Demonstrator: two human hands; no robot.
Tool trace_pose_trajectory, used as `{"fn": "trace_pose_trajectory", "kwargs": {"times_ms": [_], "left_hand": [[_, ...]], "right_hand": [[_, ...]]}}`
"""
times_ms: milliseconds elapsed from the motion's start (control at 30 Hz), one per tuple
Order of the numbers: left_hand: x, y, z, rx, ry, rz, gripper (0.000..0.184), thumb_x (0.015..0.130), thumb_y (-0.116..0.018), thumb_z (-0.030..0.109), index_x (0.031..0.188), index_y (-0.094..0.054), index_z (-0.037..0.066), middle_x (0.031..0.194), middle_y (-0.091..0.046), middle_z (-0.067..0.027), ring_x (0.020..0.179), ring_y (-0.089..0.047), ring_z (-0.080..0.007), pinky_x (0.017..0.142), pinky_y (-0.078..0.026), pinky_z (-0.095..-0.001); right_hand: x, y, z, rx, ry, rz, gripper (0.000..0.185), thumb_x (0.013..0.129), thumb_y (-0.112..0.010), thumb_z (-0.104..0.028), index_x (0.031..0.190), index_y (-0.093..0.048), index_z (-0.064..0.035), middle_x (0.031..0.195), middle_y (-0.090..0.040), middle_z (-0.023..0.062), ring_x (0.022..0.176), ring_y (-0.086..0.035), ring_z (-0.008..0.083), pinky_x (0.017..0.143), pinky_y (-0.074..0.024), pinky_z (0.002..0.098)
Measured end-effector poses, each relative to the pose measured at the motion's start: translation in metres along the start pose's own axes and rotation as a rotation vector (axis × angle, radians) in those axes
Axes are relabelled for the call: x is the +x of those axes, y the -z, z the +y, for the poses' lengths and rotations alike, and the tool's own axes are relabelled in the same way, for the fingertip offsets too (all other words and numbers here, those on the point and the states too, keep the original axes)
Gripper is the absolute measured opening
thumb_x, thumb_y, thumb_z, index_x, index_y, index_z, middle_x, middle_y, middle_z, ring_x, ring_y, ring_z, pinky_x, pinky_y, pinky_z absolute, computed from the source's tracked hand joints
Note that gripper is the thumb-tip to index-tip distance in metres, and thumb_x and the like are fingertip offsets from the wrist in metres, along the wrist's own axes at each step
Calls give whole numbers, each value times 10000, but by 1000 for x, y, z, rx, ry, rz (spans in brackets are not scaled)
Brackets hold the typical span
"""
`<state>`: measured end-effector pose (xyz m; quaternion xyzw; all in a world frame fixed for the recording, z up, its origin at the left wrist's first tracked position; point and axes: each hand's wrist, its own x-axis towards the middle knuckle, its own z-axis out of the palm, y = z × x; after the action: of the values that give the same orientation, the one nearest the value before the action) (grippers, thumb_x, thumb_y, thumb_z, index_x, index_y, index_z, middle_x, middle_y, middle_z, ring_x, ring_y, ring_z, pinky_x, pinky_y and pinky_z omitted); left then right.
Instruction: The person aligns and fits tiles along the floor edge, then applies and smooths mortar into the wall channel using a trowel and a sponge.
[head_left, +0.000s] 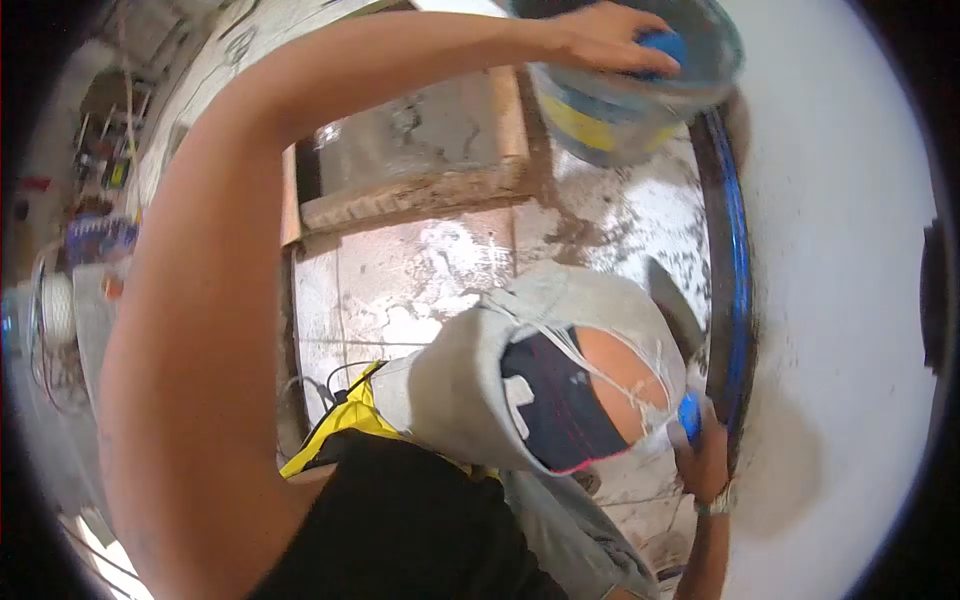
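Observation:
My left hand (610,40) reaches across to the bucket at the top, its fingers closed around a blue rounded object (662,52) whose kind I cannot make out. That object is at the mouth of the bucket (585,125), which is greyish with a yellow patch and dirty inside. My right hand (704,455), with a band on the wrist, is low beside the wall, closed on a blue handle (690,415). Whatever the handle belongs to is blurred or hidden near my knee. My bent leg in torn light trousers (450,365) lies between the two hands.
A wooden-edged frame (410,195) with wet grey material stands on the tiled floor (420,270), which has white smears. A pale wall (830,300) rises at right, with a blue strip (735,240) along its base. Tools and a white rope coil (58,308) lie left.

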<state>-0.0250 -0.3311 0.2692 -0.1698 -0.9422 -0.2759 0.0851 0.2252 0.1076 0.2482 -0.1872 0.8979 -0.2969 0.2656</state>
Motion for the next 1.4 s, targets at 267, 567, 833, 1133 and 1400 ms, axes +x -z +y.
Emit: {"fn": "trace_pose_trajectory", "kwargs": {"times_ms": [267,567,833,1133,1400], "left_hand": [[4,13,5,-130,-50,-201,944,677,-743,669,1310,-534,0,1232,-603,-232,1137,-599,-338,972,-479,-395],[9,14,3,-233,-54,-215,820,691,-778,539,1248,-571,-27,1184,-618,-255,1089,-617,-360,940,-486,-388],[4,22,-1,-266,-73,-168,809,689,-751,565,1232,-587,-11,1157,-625,-258,1085,-611,-384,948,-478,-421],[6,23,0,-221,-34,-215,827,670,-753,579,1256,-580,21,1166,-627,-248,1106,-597,-392,961,-472,-427],[5,21,5,-177,-8,-164,817,672,-754,577,1243,-592,16,1145,-642,-239,1082,-617,-375,956,-480,-405]], "right_hand": [[281,-80,-189,-138,365,-302,434,863,-591,-207,1225,-489,10,943,-624,312,892,-605,477,747,-491,491],[526,-217,-296,-385,937,751,340,876,-509,-142,1148,-579,51,902,-679,248,839,-686,401,710,-560,486],[474,-216,-276,-338,1028,482,280,863,-517,-141,1069,-594,31,907,-668,249,848,-676,390,707,-552,483],[407,-159,-250,-461,488,-335,255,791,-551,-134,994,-590,16,881,-645,257,905,-650,392,765,-526,490],[459,-244,-287,136,49,-603,272,818,-560,-221,758,-574,44,637,-608,213,509,-625,300,464,-509,421]]}}
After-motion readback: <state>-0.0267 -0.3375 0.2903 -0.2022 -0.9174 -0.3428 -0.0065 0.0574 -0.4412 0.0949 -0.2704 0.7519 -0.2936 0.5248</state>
